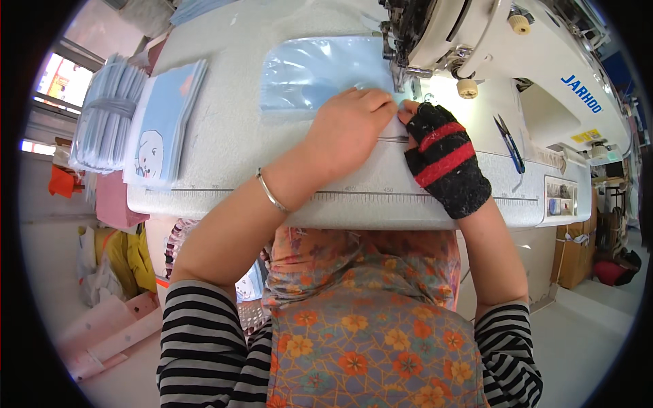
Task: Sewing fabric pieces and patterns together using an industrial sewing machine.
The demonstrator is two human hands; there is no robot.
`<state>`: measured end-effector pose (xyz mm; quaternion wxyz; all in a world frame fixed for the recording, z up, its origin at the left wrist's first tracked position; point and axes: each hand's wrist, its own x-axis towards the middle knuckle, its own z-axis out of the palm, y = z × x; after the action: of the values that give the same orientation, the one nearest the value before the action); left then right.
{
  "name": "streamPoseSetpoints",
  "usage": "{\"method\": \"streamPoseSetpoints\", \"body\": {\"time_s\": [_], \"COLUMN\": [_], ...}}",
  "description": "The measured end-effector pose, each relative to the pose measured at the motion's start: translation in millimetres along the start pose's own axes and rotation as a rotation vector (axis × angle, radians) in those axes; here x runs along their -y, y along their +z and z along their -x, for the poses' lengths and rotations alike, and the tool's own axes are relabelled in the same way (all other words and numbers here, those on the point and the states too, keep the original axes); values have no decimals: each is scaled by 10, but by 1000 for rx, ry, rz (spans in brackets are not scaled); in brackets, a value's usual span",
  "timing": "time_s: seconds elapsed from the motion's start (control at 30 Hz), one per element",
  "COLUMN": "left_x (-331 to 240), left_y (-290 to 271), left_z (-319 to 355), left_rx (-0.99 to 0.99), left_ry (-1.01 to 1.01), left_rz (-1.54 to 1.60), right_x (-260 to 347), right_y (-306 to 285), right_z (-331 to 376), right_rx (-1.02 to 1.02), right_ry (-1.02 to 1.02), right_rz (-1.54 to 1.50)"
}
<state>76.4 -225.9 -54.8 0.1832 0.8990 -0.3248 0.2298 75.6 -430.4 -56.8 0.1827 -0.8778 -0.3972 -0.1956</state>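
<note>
A light blue piece of cloth in clear plastic point(313, 75) lies flat on the white sewing table point(224, 136), its right end under the needle of the white sewing machine point(490, 41). My left hand point(350, 129), with a metal bangle on the wrist, presses flat on the cloth's near right corner. My right hand point(442, 153) wears a black fingerless glove with red stripes; its fingertips pinch the cloth edge just in front of the presser foot point(401, 81).
A stack of light blue printed pieces point(163, 122) and a tied bundle of them point(105, 112) sit at the table's left. Small blue snips point(510, 143) lie right of the machine. A ruler strip point(354, 195) runs along the table's front edge. Pink material point(109, 333) lies on the floor.
</note>
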Motion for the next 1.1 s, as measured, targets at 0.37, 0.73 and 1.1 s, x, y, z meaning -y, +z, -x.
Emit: {"method": "streamPoseSetpoints", "body": {"time_s": [0.37, 0.73, 1.1], "left_x": [435, 572, 769], "left_y": [113, -24, -543], "left_z": [-254, -93, 53], "left_rx": [-66, -107, -266], "left_ry": [6, -121, -722], "left_rz": [47, -244, 123], "right_x": [-36, -20, -65], "right_y": [7, 11, 47], "right_z": [-61, -44, -103], "right_rx": [-15, -50, -107], "right_ry": [57, 63, 30], "right_rz": [-55, -25, -55]}}
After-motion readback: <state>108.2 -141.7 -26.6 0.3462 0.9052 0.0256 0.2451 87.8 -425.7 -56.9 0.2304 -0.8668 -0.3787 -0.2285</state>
